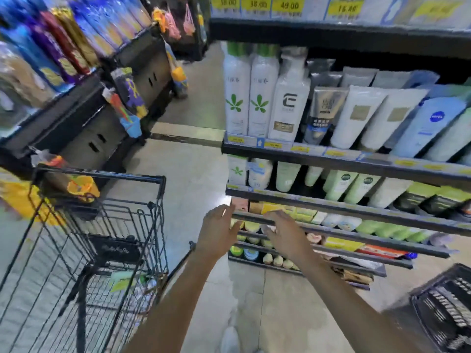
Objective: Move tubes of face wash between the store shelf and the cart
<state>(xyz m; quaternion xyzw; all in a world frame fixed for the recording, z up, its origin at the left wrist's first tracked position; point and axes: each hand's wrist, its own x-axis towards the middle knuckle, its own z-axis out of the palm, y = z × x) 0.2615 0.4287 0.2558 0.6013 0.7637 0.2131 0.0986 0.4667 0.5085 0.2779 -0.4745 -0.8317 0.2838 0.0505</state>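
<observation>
White and pale-green tubes of face wash (pixel 356 115) stand cap-down in rows on the store shelf (pixel 331 159) at the right. More green tubes (pixel 341 184) fill the shelf below. The black wire cart (pixel 107 225) stands at the lower left, with a pale-green item (pixel 122 278) lying in its basket. My left hand (pixel 216 233) and my right hand (pixel 285 233) both reach forward, fingers spread and empty, in front of the lower shelves, between the cart and the shelving.
A second shelving unit (pixel 76 118) with colourful packs lines the left side of the aisle. Tall white bottles (pixel 237 95) stand at the shelf's left end. A black plastic basket (pixel 448 307) sits at the lower right. Tiled floor (pixel 193 174) runs between.
</observation>
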